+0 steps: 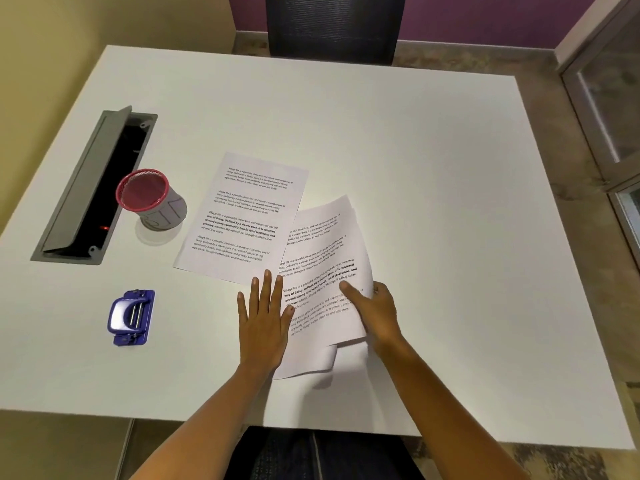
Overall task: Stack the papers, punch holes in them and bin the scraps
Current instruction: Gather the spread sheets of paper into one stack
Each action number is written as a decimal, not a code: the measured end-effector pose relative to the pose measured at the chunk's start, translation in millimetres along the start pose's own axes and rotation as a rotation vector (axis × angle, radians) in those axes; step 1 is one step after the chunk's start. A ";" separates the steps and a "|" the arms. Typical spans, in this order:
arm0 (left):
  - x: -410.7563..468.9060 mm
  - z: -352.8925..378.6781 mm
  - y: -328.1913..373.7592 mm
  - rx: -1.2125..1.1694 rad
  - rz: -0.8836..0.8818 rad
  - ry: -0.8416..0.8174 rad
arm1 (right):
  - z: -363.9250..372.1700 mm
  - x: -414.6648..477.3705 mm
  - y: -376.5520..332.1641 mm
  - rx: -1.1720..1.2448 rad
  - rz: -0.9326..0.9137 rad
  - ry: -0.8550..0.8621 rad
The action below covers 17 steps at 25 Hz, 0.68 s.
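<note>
1. The step in hand was the stacking. The right hand (375, 311) had its grip closed on the right edge of a small bundle of papers (322, 271), with the thumb on top and the other fingers hidden under the sheets.
2. The left hand (265, 318) lay flat with the fingers spread and nothing held, just left of that grip, touching the left edge of the bundle.
3. One single sheet (242, 216) lay apart on the tabletop (433, 150), up and to the left of the right grip, and its corner overlapped the bundle.
4. To do it well, I think the flat hand should pin the bundle while the right grip squared the edges, because the near corner of the bundle was curled and the sheets were fanned.
5. Then the single sheet should go on top, turned the same way as the others, since it lay at another angle.
6. The edges should be tapped even before punching; otherwise the holes would not match.
7. The hole punch (131, 317) waited well to the left of both hands, and the red cup (152, 199) stood farther away on the left, probably for the scraps.
</note>
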<state>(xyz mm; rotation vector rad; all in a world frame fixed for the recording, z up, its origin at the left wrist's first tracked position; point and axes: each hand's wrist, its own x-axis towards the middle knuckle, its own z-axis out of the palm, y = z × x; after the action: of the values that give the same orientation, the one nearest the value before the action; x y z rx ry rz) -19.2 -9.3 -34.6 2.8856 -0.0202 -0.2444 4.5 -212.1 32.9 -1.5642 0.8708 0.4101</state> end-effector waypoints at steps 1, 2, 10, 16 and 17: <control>-0.1 -0.4 0.4 -0.003 -0.002 -0.003 | -3.9 3.5 -0.9 0.096 0.022 -0.053; -0.2 -0.7 0.8 -0.005 -0.004 -0.007 | -7.7 6.4 -1.8 0.158 0.032 -0.104; 1.7 -7.0 -4.5 -0.066 -0.019 -0.002 | -31.7 13.7 -14.1 -0.403 -0.276 0.160; 12.6 -19.6 -12.3 -0.022 -0.100 0.017 | -60.8 5.1 -42.4 -0.479 -0.448 0.323; 13.2 -19.3 -12.5 -0.023 -0.095 0.017 | -64.8 2.2 -50.3 -0.487 -0.480 0.357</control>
<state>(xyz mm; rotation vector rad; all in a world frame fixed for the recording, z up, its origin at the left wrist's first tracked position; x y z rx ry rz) -3.1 7.0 -21.4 2.8695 0.1223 -0.2363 28.4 -275.7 78.9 -2.2762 0.6499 -0.0158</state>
